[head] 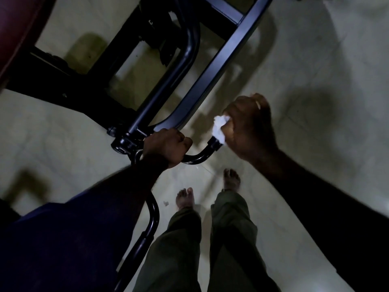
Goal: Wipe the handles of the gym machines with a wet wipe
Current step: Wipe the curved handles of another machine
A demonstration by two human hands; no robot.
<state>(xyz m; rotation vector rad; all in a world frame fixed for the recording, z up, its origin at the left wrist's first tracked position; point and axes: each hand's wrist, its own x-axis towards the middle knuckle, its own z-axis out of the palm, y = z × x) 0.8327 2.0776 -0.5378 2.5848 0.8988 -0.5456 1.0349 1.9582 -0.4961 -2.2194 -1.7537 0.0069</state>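
Left hand (168, 147) fingers curled round handle (197, 159) bend, steadying it, likely. Right hand (248, 127) fingers clenched on wipe (219, 127), wrapped over handle's end grip, so it gets rubbed clean.

The handle bar (195, 159) partly hidden under the left hand (166, 147), its end under the wet wipe (217, 127) and right hand (248, 129); machine frame (231, 49) cut by the top edge; floor scrap (166, 203) too small to identify.
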